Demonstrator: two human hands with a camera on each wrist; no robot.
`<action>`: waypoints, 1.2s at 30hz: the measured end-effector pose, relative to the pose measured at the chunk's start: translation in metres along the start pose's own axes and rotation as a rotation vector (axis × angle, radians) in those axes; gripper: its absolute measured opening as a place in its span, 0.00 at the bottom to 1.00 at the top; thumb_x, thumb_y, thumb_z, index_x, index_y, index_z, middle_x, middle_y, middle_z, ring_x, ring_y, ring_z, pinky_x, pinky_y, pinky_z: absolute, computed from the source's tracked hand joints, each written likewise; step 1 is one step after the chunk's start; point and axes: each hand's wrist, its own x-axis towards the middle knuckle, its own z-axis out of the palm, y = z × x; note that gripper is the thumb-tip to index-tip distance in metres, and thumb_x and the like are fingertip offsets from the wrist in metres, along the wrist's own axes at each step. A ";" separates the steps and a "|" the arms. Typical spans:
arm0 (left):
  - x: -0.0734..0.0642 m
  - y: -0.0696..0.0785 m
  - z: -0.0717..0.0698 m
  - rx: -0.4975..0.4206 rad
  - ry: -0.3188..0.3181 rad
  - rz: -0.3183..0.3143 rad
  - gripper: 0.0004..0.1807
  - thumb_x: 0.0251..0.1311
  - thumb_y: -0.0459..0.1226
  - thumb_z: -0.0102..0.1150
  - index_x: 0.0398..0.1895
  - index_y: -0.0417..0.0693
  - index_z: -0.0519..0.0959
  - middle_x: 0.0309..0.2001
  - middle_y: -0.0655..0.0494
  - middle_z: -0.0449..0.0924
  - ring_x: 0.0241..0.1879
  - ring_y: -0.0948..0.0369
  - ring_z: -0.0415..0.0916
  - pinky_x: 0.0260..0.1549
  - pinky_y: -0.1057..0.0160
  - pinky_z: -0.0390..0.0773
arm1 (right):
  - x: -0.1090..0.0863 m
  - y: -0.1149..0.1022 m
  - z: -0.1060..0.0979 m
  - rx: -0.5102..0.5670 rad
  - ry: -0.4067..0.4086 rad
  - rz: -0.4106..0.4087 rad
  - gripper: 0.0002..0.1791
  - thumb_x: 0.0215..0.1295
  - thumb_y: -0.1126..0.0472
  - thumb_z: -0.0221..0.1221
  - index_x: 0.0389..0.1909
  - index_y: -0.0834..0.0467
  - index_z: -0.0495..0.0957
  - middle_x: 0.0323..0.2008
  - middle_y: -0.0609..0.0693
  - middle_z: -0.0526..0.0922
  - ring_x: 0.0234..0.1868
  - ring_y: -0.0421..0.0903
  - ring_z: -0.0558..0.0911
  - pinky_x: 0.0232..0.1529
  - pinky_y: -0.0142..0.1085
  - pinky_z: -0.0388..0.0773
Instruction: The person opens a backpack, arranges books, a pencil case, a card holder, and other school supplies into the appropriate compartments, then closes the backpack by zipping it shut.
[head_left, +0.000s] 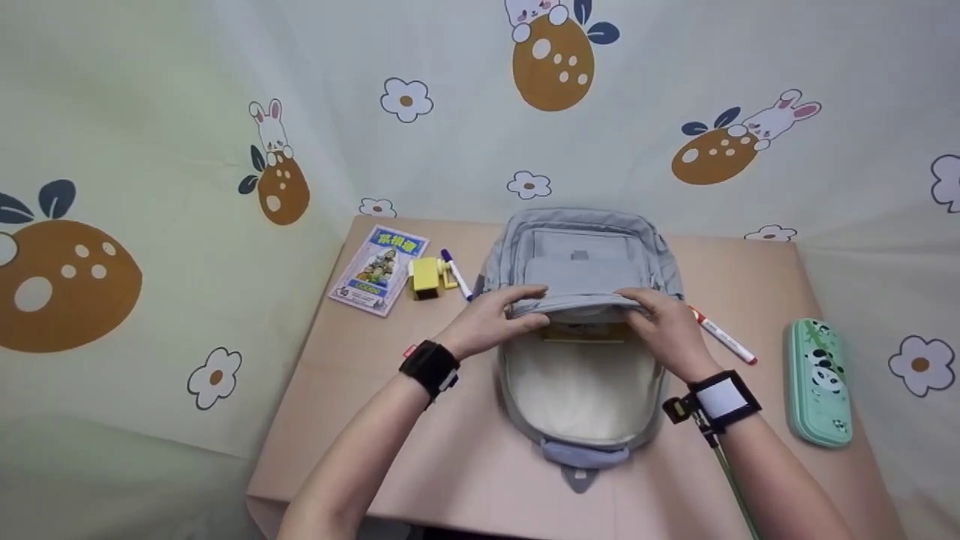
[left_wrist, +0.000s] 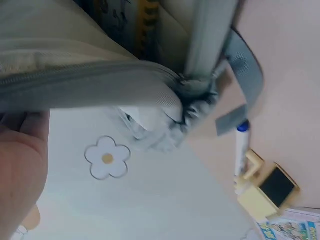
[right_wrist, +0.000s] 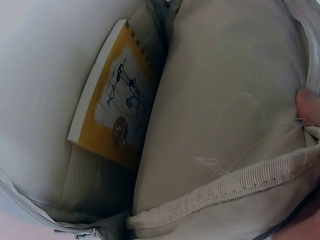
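A grey-blue backpack lies unzipped on the table with its front panel lifted. My left hand grips the panel's edge at the left, fingers over the top and thumb underneath. At the right of the same edge, my right hand holds on in a similar pinch. Inside the bag sits a yellow-bordered book with a drawing on its cover, partly hidden by the fabric. The pale lining faces up below the hands.
Left of the bag are a colourful booklet, a yellow pencil sharpener with a crank, and a blue-capped marker. To the right lie a red-capped marker and a green panda pencil case. A patterned curtain surrounds the table.
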 end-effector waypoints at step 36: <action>-0.053 -0.219 -0.071 0.603 0.276 -0.633 0.29 0.74 0.35 0.50 0.71 0.23 0.62 0.72 0.25 0.57 0.71 0.34 0.56 0.68 0.41 0.62 | -0.004 0.001 0.009 -0.001 0.042 -0.004 0.18 0.63 0.72 0.63 0.54 0.58 0.86 0.53 0.56 0.86 0.56 0.56 0.83 0.55 0.53 0.79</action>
